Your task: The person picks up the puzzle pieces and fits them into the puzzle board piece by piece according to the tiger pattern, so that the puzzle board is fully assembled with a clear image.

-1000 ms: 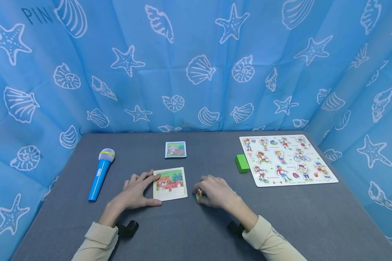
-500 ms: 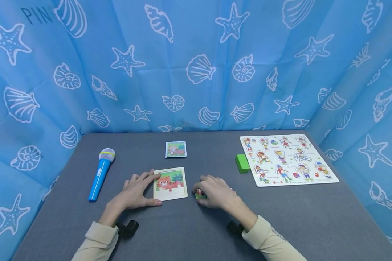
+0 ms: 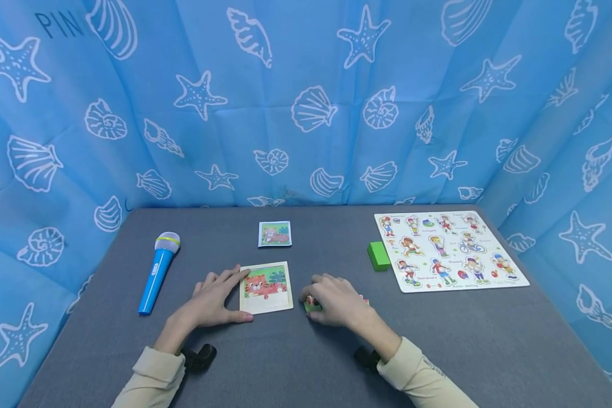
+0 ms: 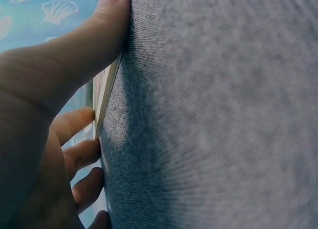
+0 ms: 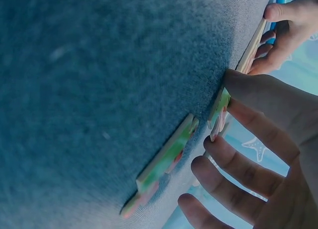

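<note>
My left hand (image 3: 211, 300) holds the left side of a square jigsaw board (image 3: 275, 306) with a red tiger picture, thumb at its lower corner and index finger at its upper one. The board's lower part is bare and pale. To its right, my right hand (image 3: 336, 300) pinches a small green jigsaw piece (image 5: 219, 110) between thumb and fingers, close to the table. Much of that piece is hidden by the hand. Another green and pink puzzle piece (image 5: 166, 157) lies on the table beneath the right hand, mostly covered in the head view.
A small tiger picture card (image 3: 275, 233) lies behind the board. The blue toy microphone (image 3: 157, 275) is at left. At right are a green block (image 3: 378, 256) and a white peg puzzle (image 3: 456, 255) of sports figures. A blue shell-print curtain (image 3: 306, 107) hangs behind the grey table (image 3: 285, 368).
Slightly more of a pink bit shows beside the right wrist, and the piece under the right fingers has shifted a little. The left hand and board look unmoved.
</note>
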